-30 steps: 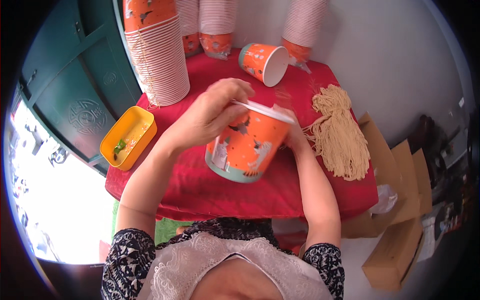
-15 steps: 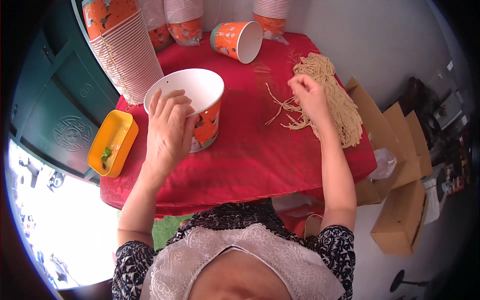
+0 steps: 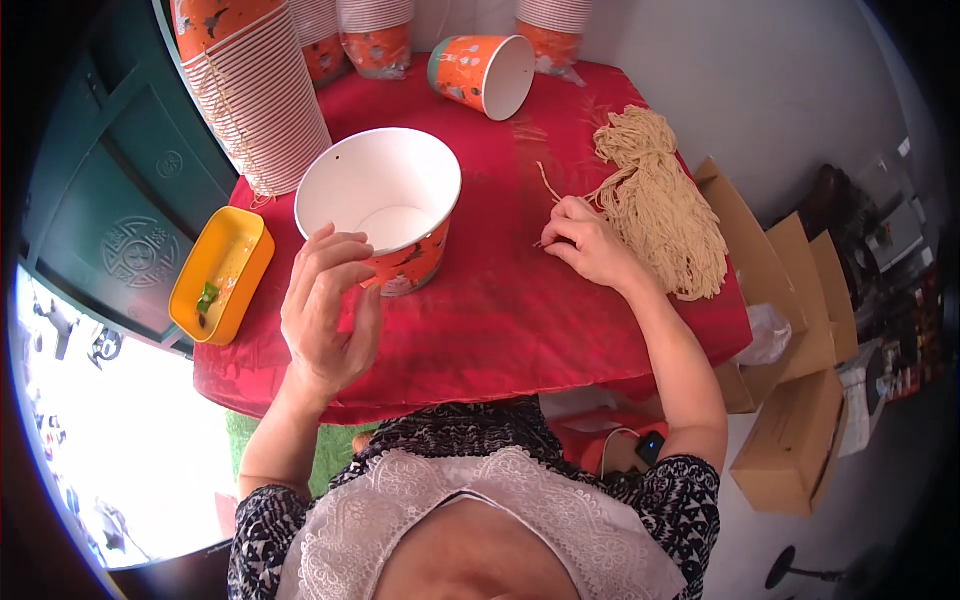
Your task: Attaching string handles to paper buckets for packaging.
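Paper bucket (image 3: 385,205): upright, empty, on red tablecloth (image 3: 520,300). Judged light, thin-walled, crushable; grip by rim.
Left hand (image 3: 325,315): loosely curled, holds nothing, just beside bucket.
Right hand (image 3: 590,243): right of bucket, pinching strand of cord bundle (image 3: 660,205); cord limp, tangle-prone.

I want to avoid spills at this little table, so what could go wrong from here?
1. The orange-and-white paper bucket stands upright beside the left hand, not visibly gripped; a nudge could tip it.
2. The right hand pinches one strand at the string bundle; pulling may snag others and drag the bundle, which hangs near the table's right edge.
3. The tall stack of cups leans close behind the bucket.
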{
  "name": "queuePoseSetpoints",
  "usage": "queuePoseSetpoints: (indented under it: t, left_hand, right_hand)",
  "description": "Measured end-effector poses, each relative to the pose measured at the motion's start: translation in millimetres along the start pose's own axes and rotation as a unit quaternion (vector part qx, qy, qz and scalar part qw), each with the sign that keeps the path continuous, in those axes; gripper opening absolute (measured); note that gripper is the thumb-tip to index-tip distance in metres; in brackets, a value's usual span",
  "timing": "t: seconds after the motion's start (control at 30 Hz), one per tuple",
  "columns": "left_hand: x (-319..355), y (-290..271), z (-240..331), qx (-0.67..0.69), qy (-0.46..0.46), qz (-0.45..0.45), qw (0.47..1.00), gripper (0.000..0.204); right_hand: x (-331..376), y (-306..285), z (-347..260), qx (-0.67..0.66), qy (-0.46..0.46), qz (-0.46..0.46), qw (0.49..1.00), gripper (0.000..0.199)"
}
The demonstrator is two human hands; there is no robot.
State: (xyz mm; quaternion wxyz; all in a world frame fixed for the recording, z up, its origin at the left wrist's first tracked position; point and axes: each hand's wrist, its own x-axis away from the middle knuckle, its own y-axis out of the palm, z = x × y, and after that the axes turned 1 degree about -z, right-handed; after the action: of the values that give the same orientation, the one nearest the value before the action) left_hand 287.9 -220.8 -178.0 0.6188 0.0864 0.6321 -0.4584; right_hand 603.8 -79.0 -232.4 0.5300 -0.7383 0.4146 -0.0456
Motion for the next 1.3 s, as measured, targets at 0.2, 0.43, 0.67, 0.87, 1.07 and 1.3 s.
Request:
queuePoseSetpoints:
  t: [0.2,0.43,0.67,0.87,1.07,1.3]
  left_hand:
    - [11.1,-3.8,-1.7,0.003,-0.011,0.033,0.999,0.024]
    - [13.9,-8.2,1.7,0.008,-0.027,0.046,0.999,0.022]
    - [17.0,-8.8,0.2,0.010,-0.031,0.054,0.998,0.021]
    - [19.4,-13.2,1.2,0.018,-0.040,0.057,0.997,0.021]
    - [18.5,-15.2,6.6,0.038,-0.035,0.055,0.997,0.022]
    - [20.2,-16.8,17.8,0.093,-0.032,0.029,0.995,0.021]
  right_hand:
    - [-4.4,6.2,11.4,0.011,-0.003,-0.015,1.000,0.010]
    - [-7.0,7.5,11.5,0.009,0.005,-0.012,1.000,0.010]
    - [-8.8,8.6,11.8,-0.001,0.039,-0.045,0.998,0.010]
    - [-11.2,14.2,9.6,0.039,-0.005,-0.012,0.999,0.010]
    - [-6.0,19.5,5.5,0.059,-0.019,0.021,0.998,0.011]
    - [-7.5,23.2,-44.1,0.039,-0.076,0.094,0.992,0.013]
